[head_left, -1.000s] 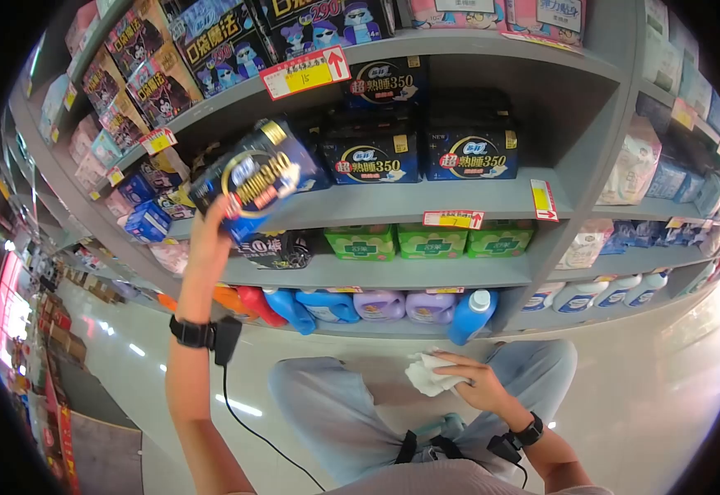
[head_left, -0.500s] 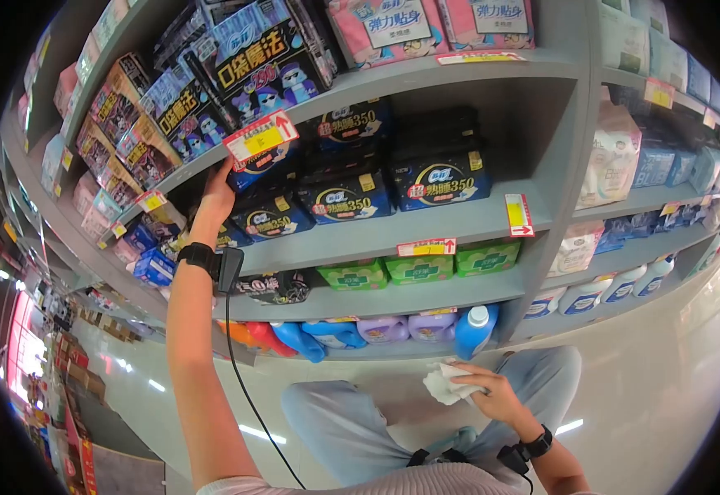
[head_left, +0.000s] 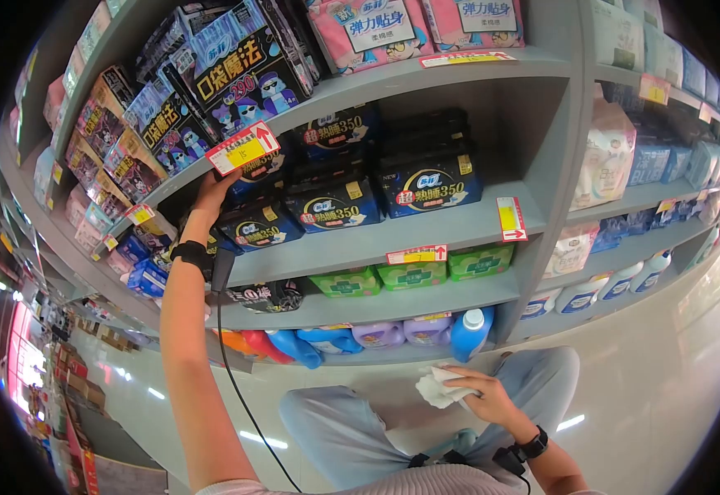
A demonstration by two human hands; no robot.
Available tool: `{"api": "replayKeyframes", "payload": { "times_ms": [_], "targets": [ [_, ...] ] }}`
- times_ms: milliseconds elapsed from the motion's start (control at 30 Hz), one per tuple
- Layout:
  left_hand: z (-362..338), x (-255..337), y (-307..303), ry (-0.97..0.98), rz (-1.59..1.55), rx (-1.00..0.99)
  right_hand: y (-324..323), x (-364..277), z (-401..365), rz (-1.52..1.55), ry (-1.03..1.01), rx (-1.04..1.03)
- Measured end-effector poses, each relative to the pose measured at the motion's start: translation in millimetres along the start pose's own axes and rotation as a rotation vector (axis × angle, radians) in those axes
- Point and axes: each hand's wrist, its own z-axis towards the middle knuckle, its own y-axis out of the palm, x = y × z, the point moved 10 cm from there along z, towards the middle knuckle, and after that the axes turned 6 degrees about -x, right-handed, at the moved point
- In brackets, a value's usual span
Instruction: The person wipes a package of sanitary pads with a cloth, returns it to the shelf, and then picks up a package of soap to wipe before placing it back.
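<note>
My left hand (head_left: 208, 195) reaches up into the middle shelf at its left end. Its fingertips go out of sight behind a red and yellow price tag (head_left: 245, 150), right beside a dark sanitary pad pack (head_left: 266, 171) in the upper row. Similar dark blue packs, such as the pad pack (head_left: 262, 232) in the lower row, stand just right of my wrist. Low in front of my knees, my right hand (head_left: 492, 398) is closed around a crumpled white cloth or tissue (head_left: 442, 388).
Pink packs (head_left: 368, 33) and black pocket packs (head_left: 248, 74) fill the shelf above. Green packs (head_left: 413, 274) sit on the shelf below, with detergent bottles (head_left: 469, 334) at the bottom. A grey upright divider (head_left: 554, 165) separates the right bay. A black cable (head_left: 232, 363) hangs from my left wrist.
The view has shifted slightly, so the shelves appear lower and further left. My left hand stays beside the upper pad pack; my right hand still holds the crumpled white piece.
</note>
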Motion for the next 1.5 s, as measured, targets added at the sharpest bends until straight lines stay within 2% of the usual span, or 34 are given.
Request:
{"api": "replayKeyframes", "payload": {
  "times_ms": [67, 300, 367, 500, 700, 800, 867, 900, 967, 1000, 1067, 1167, 1233, 1300, 1333, 1367, 1433, 1500],
  "targets": [
    [-1, 6, 15, -0.041, -0.017, -0.113, 0, -2, -1, -0.006, -0.005, -0.001],
    [25, 4, 41, 0.018, -0.154, -0.119, -3, -5, -8, 0.013, 0.035, 0.003],
    [15, 22, 56, 0.010, -0.121, -0.100, -6, -7, -9, 0.010, 0.025, 0.023],
    [25, 12, 73, -0.045, -0.030, -0.159, -7, -5, -14, 0.015, 0.057, 0.027],
    [19, 28, 83, 0.042, -0.080, -0.163, -4, -2, -16, 0.008, 0.049, 0.018],
    [11, 47, 85, 0.107, -0.195, -0.092, -2, -4, -17, -0.005, 0.045, 0.011],
    [14, 55, 93, 0.143, 0.046, -0.202, -1, -7, -16, -0.008, 0.047, 0.011],
    [15, 53, 93, 0.144, 0.041, -0.201, -1, -8, -17, -0.013, 0.040, 0.019],
    [15, 64, 87, 0.303, 0.293, -0.073, -1, -10, -18, -0.021, 0.034, 0.026],
    [20, 57, 85, 0.302, 0.290, -0.072, -1, -8, -18, -0.020, 0.046, 0.026],
    [29, 37, 80, 0.262, 0.343, -0.090, 2, -8, -21, -0.020, 0.061, 0.019],
    [0, 35, 58, 0.224, 0.261, -0.030, 7, -8, -21, -0.033, 0.083, -0.005],
    [-8, 19, 38, 0.150, 0.342, -0.054, 11, -9, -21, -0.007, 0.061, -0.010],
    [-33, 7, 30, 0.128, 0.364, -0.182, 18, -10, -20, -0.013, 0.079, -0.041],
    [-53, 12, 25, 0.082, 0.552, -0.173, 22, -9, -18, -0.017, 0.098, -0.057],
    [-74, 10, 32, -0.022, 0.510, -0.283, 26, -9, -17, -0.018, 0.095, -0.069],
    [-83, 5, 33, 0.231, 0.876, -0.274, 38, -3, -15, -0.016, 0.112, -0.103],
    [-92, 0, 31, 0.266, 0.842, -0.238, 49, -6, -10, -0.029, 0.076, -0.144]
  ]
}}
